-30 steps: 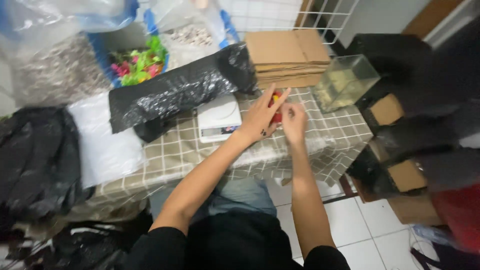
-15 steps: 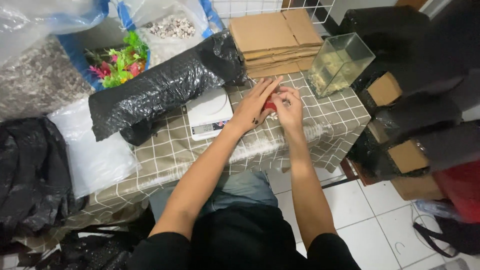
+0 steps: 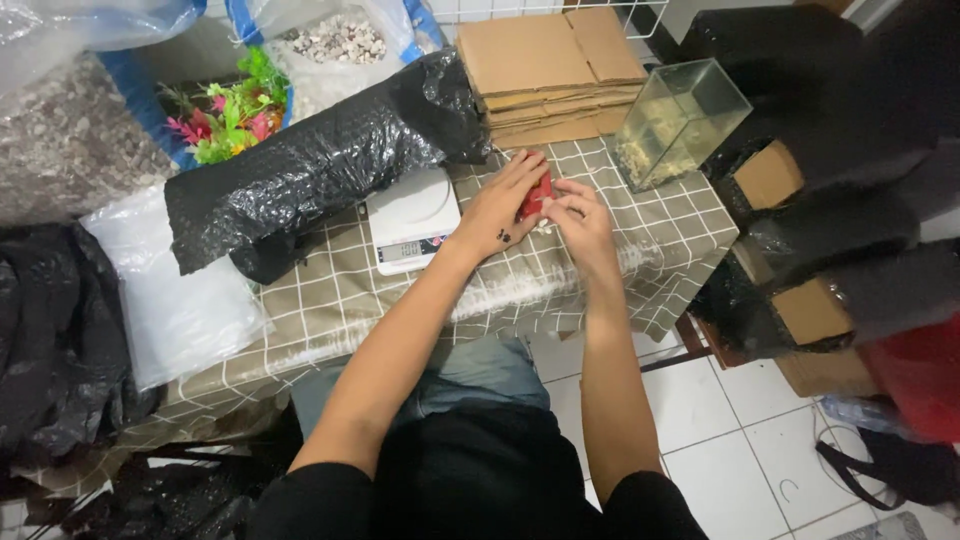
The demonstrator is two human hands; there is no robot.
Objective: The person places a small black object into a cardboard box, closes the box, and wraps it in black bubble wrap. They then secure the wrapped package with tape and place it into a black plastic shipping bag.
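Note:
My left hand [image 3: 500, 205] and my right hand [image 3: 580, 222] meet over a small red object [image 3: 537, 196] on the checked tablecloth [image 3: 340, 295]. Both hands grip it, and most of it is hidden by the fingers. A white digital scale [image 3: 412, 216] sits just left of my left hand. A roll of black bubble wrap [image 3: 310, 170] lies behind the scale.
A stack of flat cardboard [image 3: 550, 70] lies at the back. A clear glass tank [image 3: 680, 120] stands at the right of the table. Colourful plastic plants [image 3: 225, 115], bags of gravel [image 3: 345, 40] and black bags [image 3: 60, 340] crowd the left. Boxes wrapped in black [image 3: 800, 250] stand at the right.
The camera view has shifted a little. My hands stay together on the red object and have moved only slightly on the table.

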